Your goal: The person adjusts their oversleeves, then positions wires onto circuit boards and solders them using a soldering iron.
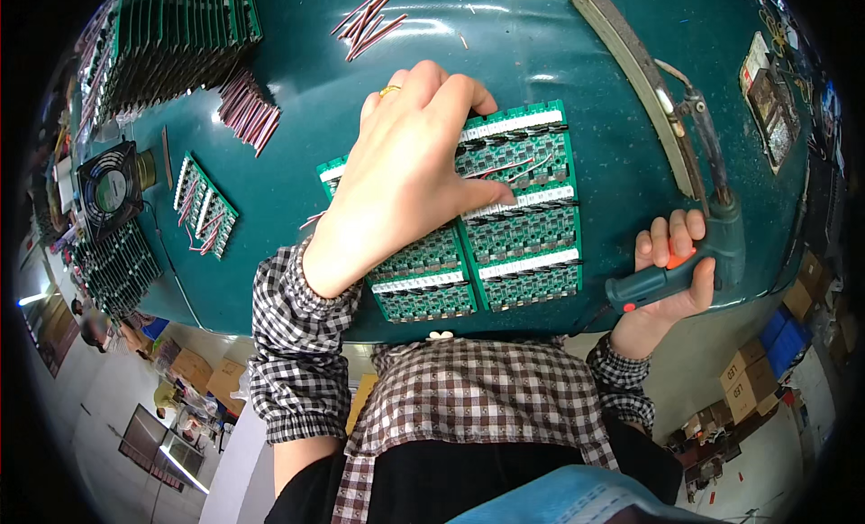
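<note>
Two green circuit board panels [527, 227] lie side by side near the table's front edge, with rows of small parts and white strips. My left hand [405, 159] arches over them, its thumb on the right panel and its bent index finger at the far edge. The other fingertips are hidden. Thin red and white wires [505, 169] lie on the panel between thumb and index finger. At the right, my right hand [671, 285] is wrapped round the handle of a dark green soldering gun [725, 240] with an orange trigger. Its metal barrel points away from me.
A long grey bar [640, 73] lies beside the soldering gun. Wire bundles [250, 114] and loose wires [368, 27] lie farther back. A tall stack of boards [180, 37], a black fan [110, 189] and a small wired board [205, 209] stand left. A worn metal tray [769, 105] sits far right.
</note>
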A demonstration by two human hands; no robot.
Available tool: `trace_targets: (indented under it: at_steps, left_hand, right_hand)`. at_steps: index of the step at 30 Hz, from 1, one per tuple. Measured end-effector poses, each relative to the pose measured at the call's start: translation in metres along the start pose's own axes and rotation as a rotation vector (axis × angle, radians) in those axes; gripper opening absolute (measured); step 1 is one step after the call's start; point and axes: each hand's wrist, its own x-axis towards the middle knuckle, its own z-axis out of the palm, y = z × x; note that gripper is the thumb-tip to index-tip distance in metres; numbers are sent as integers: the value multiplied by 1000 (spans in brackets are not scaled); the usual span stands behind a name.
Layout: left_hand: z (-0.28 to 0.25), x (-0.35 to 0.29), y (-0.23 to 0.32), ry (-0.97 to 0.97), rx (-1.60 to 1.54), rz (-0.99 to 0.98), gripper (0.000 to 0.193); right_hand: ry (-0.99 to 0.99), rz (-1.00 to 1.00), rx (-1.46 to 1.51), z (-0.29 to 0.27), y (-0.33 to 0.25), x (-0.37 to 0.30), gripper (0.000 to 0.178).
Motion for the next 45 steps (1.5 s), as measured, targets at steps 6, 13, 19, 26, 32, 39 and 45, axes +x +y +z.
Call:
trace_targets:
  at_steps: [6,13,19,26,32,39,45]
  left_hand:
    - [-5,1,0,6,-122,84,54]
    - [-3,-3,5,32,-249,103,49]
    - [-9,-6,10,15,-240,166,53]
    - [-5,-7,8,46,-260,211,56]
    - [-13,-9,13,6,-294,205,57]
    - [-11,-9,9,-17,-279,179,57]
    - [-11,-8,5,-17,-254,156,57]
  right_hand:
    - [11,-17,82,-2,0,-1,34]
    - [-50,10,80,1,-4,2,30]
    - [-54,15,92,0,-4,1,29]
    - [-17,-8,108,0,-3,-2,33]
    - [-51,3,146,2,-6,-1,29]
    - [-46,-5,152,3,-6,-1,28]
    - [-36,4,142,4,-5,0,29]
